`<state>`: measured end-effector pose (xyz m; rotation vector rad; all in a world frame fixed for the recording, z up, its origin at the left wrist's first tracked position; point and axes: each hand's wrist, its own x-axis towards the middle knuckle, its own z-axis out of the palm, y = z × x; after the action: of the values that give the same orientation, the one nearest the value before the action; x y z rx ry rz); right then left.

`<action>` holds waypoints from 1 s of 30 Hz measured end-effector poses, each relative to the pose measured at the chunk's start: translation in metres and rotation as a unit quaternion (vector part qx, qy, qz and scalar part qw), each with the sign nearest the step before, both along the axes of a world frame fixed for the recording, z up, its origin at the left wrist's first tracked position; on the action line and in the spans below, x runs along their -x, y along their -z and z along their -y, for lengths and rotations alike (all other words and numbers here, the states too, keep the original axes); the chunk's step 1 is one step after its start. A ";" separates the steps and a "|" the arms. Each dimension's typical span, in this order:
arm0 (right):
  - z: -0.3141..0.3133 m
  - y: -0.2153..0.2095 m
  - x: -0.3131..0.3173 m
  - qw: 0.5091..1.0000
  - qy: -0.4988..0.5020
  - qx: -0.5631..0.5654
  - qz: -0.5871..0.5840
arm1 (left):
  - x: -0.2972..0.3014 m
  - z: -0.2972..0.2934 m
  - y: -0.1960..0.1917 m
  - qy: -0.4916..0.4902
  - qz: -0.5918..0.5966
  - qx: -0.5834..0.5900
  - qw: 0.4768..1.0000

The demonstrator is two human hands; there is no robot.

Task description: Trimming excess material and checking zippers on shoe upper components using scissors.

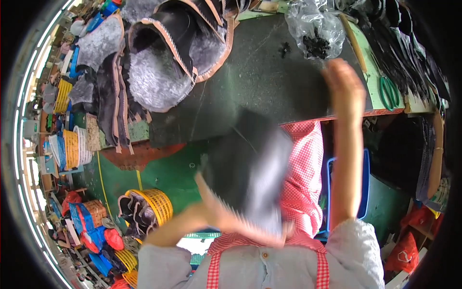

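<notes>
A black boot upper (pixel 250 159) with a pale stitched edge hangs in front of my chest, smeared by motion. My left hand (pixel 240 225) is closed round its lower, stitched edge. Over the right part of the dark table mat (pixel 260 62), my right hand (pixel 344 79) is raised, its fingers blurred. Just beyond it lies a clear plastic bag (pixel 317 24) with small black pieces (pixel 316 47) in it. A small clump of black pieces (pixel 284 49) rests on the mat, left of the bag.
Fur-lined boot uppers (pixel 161 79) are heaped at the table's left. Green-handled scissors (pixel 389 92) and a wooden stick (pixel 353 43) lie at the right, near dark strips (pixel 399 53). Below are a yellow basket (pixel 156 209) and a blue bin (pixel 364 185).
</notes>
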<state>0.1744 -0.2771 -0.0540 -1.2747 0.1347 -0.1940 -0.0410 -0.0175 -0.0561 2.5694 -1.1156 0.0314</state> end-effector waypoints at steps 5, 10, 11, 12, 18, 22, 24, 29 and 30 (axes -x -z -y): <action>-0.011 -0.050 0.046 0.967 0.028 0.112 0.228 | -0.008 -0.015 -0.029 -0.241 -0.183 0.448 0.841; -0.028 -0.071 0.068 0.881 -0.257 0.235 0.321 | -0.017 -0.022 -0.025 -0.221 -0.125 0.524 0.813; -0.041 -0.073 0.068 0.833 -0.223 0.306 0.403 | -0.023 -0.018 -0.019 -0.278 -0.145 0.545 0.778; -0.049 -0.078 0.070 0.823 -0.248 0.328 0.393 | -0.030 -0.014 -0.018 -0.289 -0.206 0.585 0.730; -0.061 -0.049 0.065 0.804 -0.343 0.350 0.337 | -0.044 0.000 -0.001 -0.265 -0.304 0.645 0.648; -0.061 -0.052 0.073 0.809 -0.343 0.362 0.312 | -0.049 -0.001 -0.001 -0.231 -0.382 0.682 0.580; -0.062 -0.048 0.076 0.829 -0.319 0.346 0.302 | -0.050 0.002 -0.001 -0.222 -0.376 0.691 0.577; -0.060 -0.035 0.080 0.839 -0.327 0.320 0.294 | -0.043 0.003 0.001 -0.205 -0.349 0.699 0.590; -0.059 -0.035 0.080 0.835 -0.315 0.335 0.301 | -0.041 0.001 0.000 -0.217 -0.343 0.673 0.618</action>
<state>0.0941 -0.2182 -0.0188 -1.8154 -0.9731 -0.0589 -0.0005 -0.0185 -0.0561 1.1269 0.0408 -0.0059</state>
